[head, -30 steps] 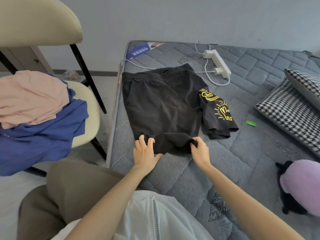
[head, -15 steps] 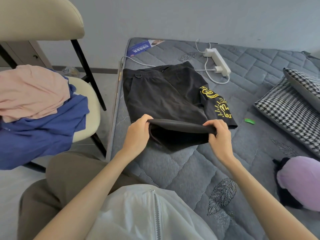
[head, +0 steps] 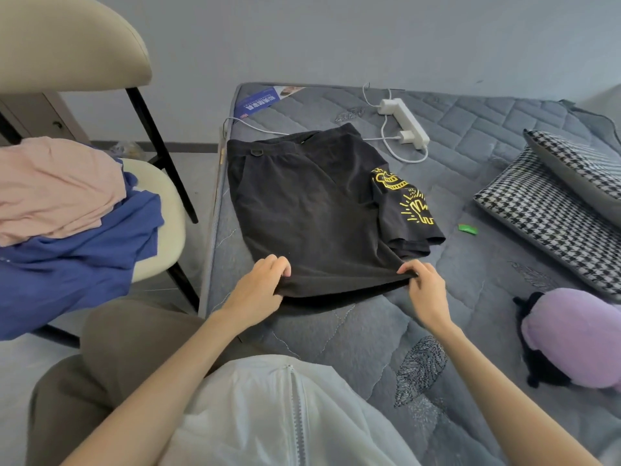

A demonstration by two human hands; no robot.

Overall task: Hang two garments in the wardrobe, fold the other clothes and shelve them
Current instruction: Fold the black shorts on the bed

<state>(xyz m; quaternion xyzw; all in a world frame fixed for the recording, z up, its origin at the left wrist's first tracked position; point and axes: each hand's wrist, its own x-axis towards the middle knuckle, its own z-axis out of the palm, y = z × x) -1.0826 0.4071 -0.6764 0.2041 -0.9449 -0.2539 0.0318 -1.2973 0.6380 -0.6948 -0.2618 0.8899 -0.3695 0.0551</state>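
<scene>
Grey quilted mattress point(head: 336, 348): one pair of black shorts point(head: 312, 210) lies flat by its left edge. Left hand point(head: 258, 287) and right hand point(head: 424, 286) each pinch the near hem, held lower than half a second ago. Chair point(head: 169, 210): two garments, pink garment point(head: 57, 190) over blue garment point(head: 77, 264). Two houndstooth pillows point(head: 544, 227).

- One camera sits on the person's head.
- It looks forward and down, close over the bed point(head: 477, 290).
- The wide view also catches the chair point(head: 67, 45) at left.
</scene>
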